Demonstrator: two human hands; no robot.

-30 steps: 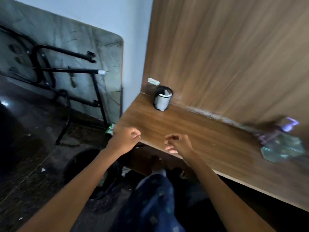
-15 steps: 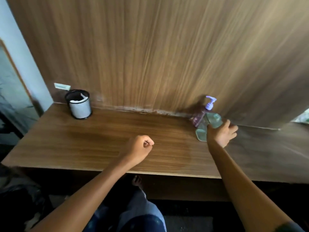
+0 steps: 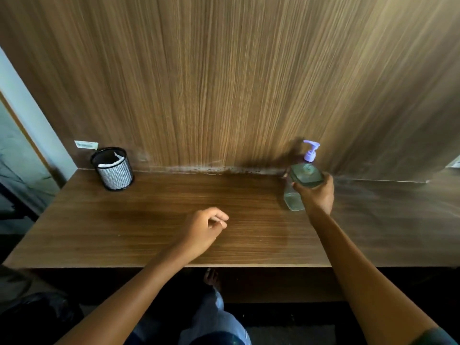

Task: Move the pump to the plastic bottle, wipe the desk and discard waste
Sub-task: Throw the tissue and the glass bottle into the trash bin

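The right hand [image 3: 317, 195] grips the clear bottle [image 3: 302, 179] with its lilac pump [image 3: 311, 150], at two o'clock on the bench [image 3: 149, 232]. The left hand [image 3: 206, 229] hovers mid-bench, fingers loosely curled, empty. A mesh cup [image 3: 113, 168] stands at ten o'clock.

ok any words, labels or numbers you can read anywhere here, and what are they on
None can be read.
White sticker on the wall panel behind the mesh cup: print too small and blurred.
Round label on the pump bottle in the right hand: blurred.
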